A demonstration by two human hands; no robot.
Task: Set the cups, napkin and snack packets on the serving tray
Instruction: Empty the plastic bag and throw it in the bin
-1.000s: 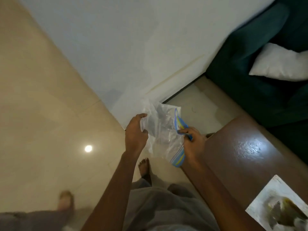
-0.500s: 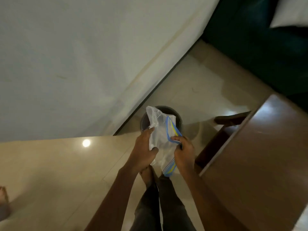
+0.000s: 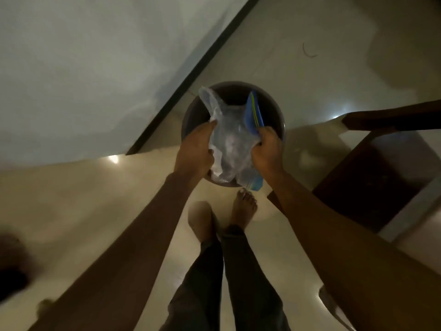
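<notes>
A crumpled clear plastic bag (image 3: 230, 142) with a blue and yellow zip strip is held between both my hands. My left hand (image 3: 195, 151) grips its left side and my right hand (image 3: 267, 152) grips the side with the blue strip. The bag hangs directly over the open mouth of a round dark bin (image 3: 274, 108) that stands on the floor. No cups, napkin, snack packets or serving tray are in view.
A white wall (image 3: 95, 68) with a dark skirting line runs along the left. A dark wooden table (image 3: 372, 177) stands at the right, close to the bin. My bare feet (image 3: 243, 206) stand on the glossy beige tile floor just behind the bin.
The view has tipped down and closed in on the bin. Both hands have carried the plastic bag forward until it is over the bin's mouth.
</notes>
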